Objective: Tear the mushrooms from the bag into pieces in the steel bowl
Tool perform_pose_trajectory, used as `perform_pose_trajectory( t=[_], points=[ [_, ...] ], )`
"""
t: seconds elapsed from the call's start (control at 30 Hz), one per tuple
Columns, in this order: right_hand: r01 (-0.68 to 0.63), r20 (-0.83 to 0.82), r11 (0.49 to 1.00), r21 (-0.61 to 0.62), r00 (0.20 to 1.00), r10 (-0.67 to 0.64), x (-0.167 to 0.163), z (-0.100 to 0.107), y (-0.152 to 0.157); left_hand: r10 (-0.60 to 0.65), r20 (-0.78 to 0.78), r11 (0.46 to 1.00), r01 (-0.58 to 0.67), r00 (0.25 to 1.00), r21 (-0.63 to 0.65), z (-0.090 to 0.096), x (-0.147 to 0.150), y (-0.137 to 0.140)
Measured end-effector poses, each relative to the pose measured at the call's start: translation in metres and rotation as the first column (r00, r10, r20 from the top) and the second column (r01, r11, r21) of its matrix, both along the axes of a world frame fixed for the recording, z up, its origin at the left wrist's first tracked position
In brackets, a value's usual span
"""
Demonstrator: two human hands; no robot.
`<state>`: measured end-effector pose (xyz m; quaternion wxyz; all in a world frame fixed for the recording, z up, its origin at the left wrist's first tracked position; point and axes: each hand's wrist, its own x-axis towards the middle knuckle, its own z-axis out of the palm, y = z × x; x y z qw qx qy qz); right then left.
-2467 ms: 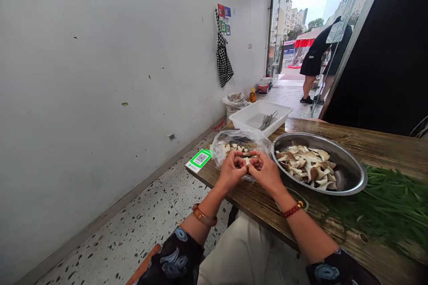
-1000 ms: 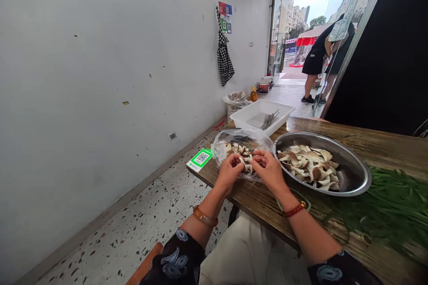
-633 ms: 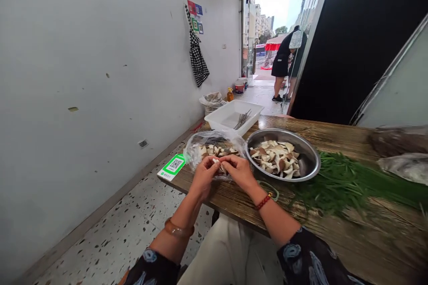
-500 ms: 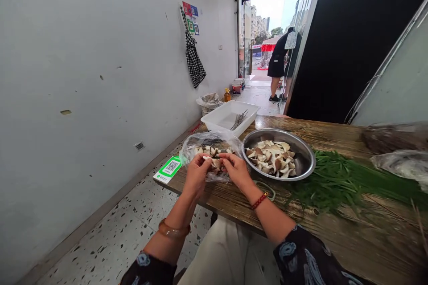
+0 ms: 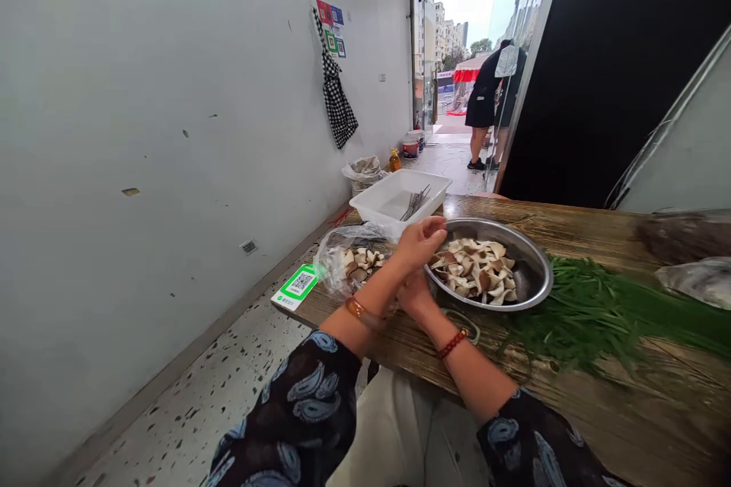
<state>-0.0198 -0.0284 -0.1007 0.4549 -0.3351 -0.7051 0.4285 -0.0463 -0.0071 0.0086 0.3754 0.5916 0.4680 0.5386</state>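
Note:
My left hand [image 5: 421, 243] hangs over the left rim of a steel bowl [image 5: 537, 278], its fingers loosely bent and apart, with nothing visible in them. Torn oyster mushroom pieces [image 5: 474, 266] lie in that bowl. Below and partly behind my left wrist is my right hand [image 5: 416, 295]; its fingers are hidden, so what it holds cannot be told. To the left, a clear plastic bag [image 5: 331, 262] lies opened around more mushrooms [image 5: 362, 262]. My left forearm crosses in front of the bag's right side.
A white plastic tray [image 5: 368, 202] with thin metal skewers [image 5: 415, 202] stands behind the bag. A green QR-code card [image 5: 297, 287] lies at the table's left edge. Long green leaves [image 5: 594, 312] spread right of the bowl. Another person [image 5: 485, 99] bends near the glass door.
My left hand has moved right from the bag to the bowl's rim, crossing above my right hand. My right hand has shifted slightly right and down in the picture. The view has turned a little.

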Motion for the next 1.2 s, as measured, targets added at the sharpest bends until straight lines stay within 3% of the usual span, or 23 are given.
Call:
perform_pose_trajectory(
  t=[0.17,0.33,0.47,0.57,0.67,0.77,1.07,1.13,1.2],
  points=[
    [-0.023,-0.133,0.990,-0.140,0.991,0.004,0.004,0.002,-0.005,0.139,0.020,0.989,-0.138,0.990,-0.060,-0.006,-0.065,-0.033],
    [0.060,-0.181,0.982,-0.178,0.979,-0.093,0.008,0.004,-0.001,0.332,-0.312,0.939,-0.343,0.890,0.021,-0.031,-0.117,-0.056],
    [0.116,-0.167,0.981,-0.154,0.976,-0.142,0.010,0.003,0.000,0.337,-0.652,0.935,-0.324,0.679,0.146,-0.049,-0.124,-0.058],
    [0.122,-0.152,0.984,-0.131,0.978,-0.141,0.011,0.003,0.000,0.261,-0.805,0.958,-0.245,0.533,0.148,-0.055,-0.117,-0.057],
    [0.117,-0.137,0.987,-0.114,0.982,-0.133,0.012,0.003,-0.001,0.192,-0.877,0.969,-0.225,0.440,0.100,-0.059,-0.111,-0.054],
    [0.115,-0.129,0.989,-0.096,0.984,-0.127,0.012,0.003,0.000,0.168,-0.902,0.967,-0.245,0.399,0.072,-0.062,-0.107,-0.049],
    [0.113,-0.134,0.993,0.018,0.985,-0.109,0.012,0.010,-0.005,0.187,-0.871,0.958,-0.279,0.455,0.060,-0.054,-0.109,-0.049],
    [0.121,-0.128,0.987,0.108,0.986,-0.107,0.014,0.016,-0.008,0.201,-0.822,0.952,-0.304,0.533,0.037,-0.050,-0.113,-0.053],
    [0.128,-0.104,0.970,0.209,0.989,-0.108,0.015,0.021,-0.012,0.202,-0.719,0.951,-0.308,0.665,-0.018,-0.046,-0.116,-0.059]
  ],
)
